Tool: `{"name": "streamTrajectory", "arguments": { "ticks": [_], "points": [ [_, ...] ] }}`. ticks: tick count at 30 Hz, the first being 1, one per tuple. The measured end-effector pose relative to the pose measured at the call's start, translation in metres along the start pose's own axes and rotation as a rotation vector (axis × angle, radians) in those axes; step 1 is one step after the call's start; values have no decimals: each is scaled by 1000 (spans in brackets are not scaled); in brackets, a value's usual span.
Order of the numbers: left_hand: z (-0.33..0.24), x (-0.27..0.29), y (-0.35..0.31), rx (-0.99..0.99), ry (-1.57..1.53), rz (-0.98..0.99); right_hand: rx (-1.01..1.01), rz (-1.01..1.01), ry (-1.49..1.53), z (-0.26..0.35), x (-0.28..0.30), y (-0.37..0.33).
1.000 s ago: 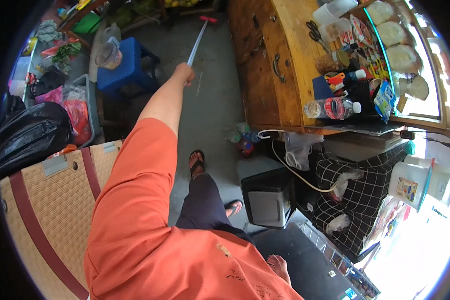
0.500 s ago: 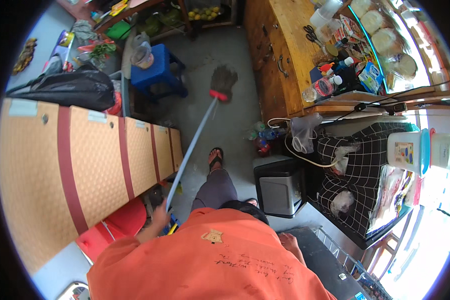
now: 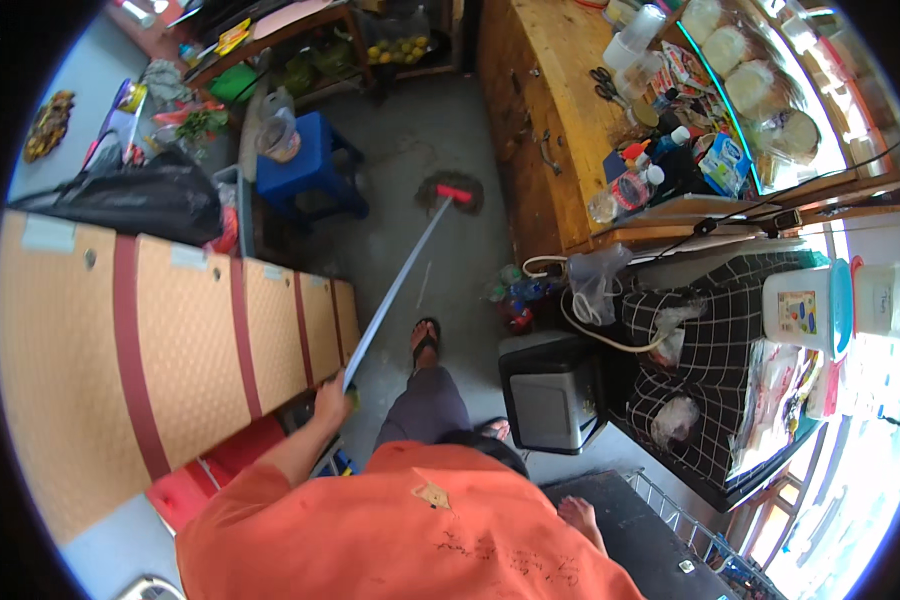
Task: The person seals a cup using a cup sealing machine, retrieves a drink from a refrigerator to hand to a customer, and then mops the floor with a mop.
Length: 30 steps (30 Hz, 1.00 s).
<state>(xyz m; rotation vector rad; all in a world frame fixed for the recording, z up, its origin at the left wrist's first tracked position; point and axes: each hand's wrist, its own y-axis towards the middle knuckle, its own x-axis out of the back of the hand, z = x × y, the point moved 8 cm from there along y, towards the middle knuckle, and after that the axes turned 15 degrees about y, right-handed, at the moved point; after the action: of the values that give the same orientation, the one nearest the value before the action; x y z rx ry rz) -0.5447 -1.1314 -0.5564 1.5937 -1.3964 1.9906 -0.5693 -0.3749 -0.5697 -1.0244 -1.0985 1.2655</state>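
Nearest on my feed, the right hand point(image 3: 582, 516) lies by a black surface point(image 3: 630, 535); whether it is spread or closed I cannot tell. My left hand point(image 3: 332, 404) is wrapped around the top of the broom point(image 3: 403, 280), a sensible hold: I judge it light, stiff-poled, perhaps slick, with pliant bristles. It slants across the floor point(image 3: 410, 115). Rightward stand a bin point(image 3: 547, 405), then plastic bottles point(image 3: 518, 290); farther out, its red head point(image 3: 455, 193) sits between wooden cabinet point(image 3: 515, 120) and blue stool point(image 3: 315, 162), limiting sideways swing.
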Motion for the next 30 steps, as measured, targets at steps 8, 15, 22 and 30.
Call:
{"name": "streamTrajectory", "arguments": {
  "ticks": [8,15,22,30],
  "points": [
    [-154,105,408,-6,32,-37,6,-307,153,-28,-78,-108],
    [-149,38,320,-97,28,132,143,-173,-224,-68,-102,-100],
    [3,32,97,-80,247,80,431,103,-1207,-29,-54,-29],
    [75,-107,-300,174,336,85,466,-2,-1913,42,77,67]
  ]
}}
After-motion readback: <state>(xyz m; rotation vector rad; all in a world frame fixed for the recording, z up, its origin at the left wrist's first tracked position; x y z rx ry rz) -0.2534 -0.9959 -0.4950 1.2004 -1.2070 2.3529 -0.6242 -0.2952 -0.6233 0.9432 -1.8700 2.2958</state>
